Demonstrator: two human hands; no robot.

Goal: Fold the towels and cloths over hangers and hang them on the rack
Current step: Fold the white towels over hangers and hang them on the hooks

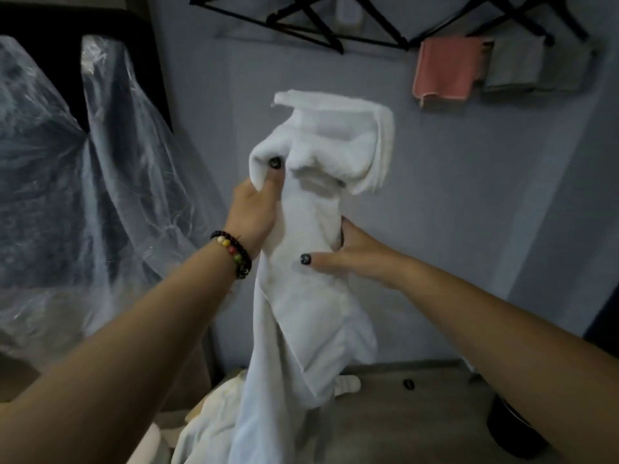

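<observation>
A: Both hands are up on the white towel [311, 229], held in the air in front of the grey wall [469, 195].

B: Left hand [254, 212] grips a bunched fold near the top, thumb pressed into the cloth. Right hand [348, 252] clasps the twisted middle, thumb across the front.

A: The towel's tail hangs down to a heap of pale cloths [214, 406] at the bottom.

B: Up top, black hangers [301, 28] on the rack. To the right, a pink cloth [445, 68] and a grey cloth [516, 65] hang folded side by side.

A: Clear plastic sheeting [100, 182] drapes something dark on the left. A dark round container [512, 430] at lower right; contents can't be seen.
</observation>
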